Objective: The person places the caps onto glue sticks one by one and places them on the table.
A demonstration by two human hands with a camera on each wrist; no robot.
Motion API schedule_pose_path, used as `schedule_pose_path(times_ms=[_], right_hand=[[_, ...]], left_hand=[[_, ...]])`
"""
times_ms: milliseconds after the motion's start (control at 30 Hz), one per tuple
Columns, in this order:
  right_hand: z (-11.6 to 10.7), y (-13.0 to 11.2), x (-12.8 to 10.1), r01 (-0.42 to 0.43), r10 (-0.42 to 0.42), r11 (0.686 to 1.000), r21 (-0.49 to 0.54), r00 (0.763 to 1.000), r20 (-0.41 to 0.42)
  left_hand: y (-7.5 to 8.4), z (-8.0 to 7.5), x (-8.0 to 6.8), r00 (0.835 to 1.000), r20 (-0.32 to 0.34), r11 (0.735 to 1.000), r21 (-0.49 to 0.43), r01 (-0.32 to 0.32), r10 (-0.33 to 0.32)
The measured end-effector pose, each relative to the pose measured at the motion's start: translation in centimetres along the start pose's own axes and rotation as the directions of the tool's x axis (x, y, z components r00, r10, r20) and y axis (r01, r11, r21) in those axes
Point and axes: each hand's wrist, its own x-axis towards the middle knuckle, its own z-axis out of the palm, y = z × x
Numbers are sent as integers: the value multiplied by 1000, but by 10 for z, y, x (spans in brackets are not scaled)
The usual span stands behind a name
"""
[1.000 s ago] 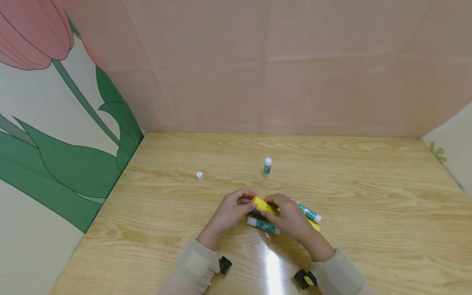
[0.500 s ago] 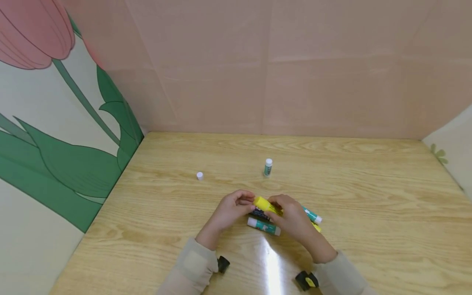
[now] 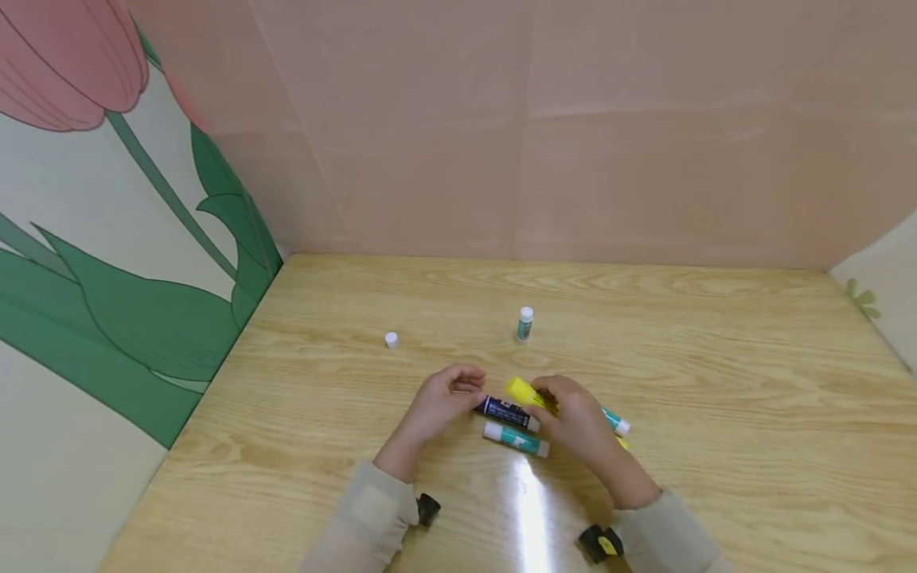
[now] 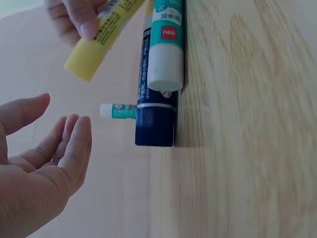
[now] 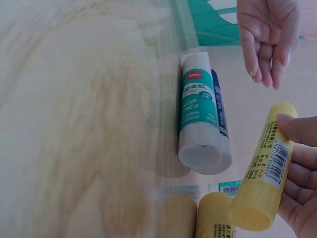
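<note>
Fingers of my right hand point(image 3: 576, 418) pinch the yellow plastic glue stick point(image 3: 528, 393) by its lower body, capped end pointing up-left toward my left hand point(image 3: 438, 402), stick lifted clear of the table so the cap end stays free. Right grip is clamped on that yellow stick; left grip is apart, fingers loosely curved, holding nothing, just beside the cap end but not touching it, palm turned toward it. Left wrist view confirms the gap between my left fingers point(image 4: 74, 144) and the stick.

Under my hands, lying flat and side by side: dark blue glue stick with ribbed cap point(image 3: 504, 411), teal-and-white glue stick point(image 3: 516, 439) touching along its length, both parallel so they don't roll apart. Another teal glue stick point(image 3: 616, 421) pokes out beyond my right hand, mostly hidden. Second yellow stick point(image 5: 213, 218) shows in right wrist view, near the held one.

Farther back, small teal glue stick standing upright point(image 3: 525, 323), well apart; small white cap point(image 3: 391, 340) alone to its left.

Surface: light wood-grain table point(image 3: 716, 382), glare streak near me. Pink panelled wall point(image 3: 573, 127) behind, tulip mural point(image 3: 107, 199) on left.
</note>
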Motion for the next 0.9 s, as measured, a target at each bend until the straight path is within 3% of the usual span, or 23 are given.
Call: schedule_pose_path(times_ms=[167,467,900], right_hand=[[3,2,0,-48,48,999,-11,999,22],[6,5,1,-106,109,993,-53,993,49],[9,6,3,-163,170,983,-90,982,78]], left_hand=[[3,-4,-2,1000,-9,1000,4,2,-2],[-27,-11,10,1000,-17,1000,28,11,-10],[-33,-21,10,998,-59,999,47,14,-11]])
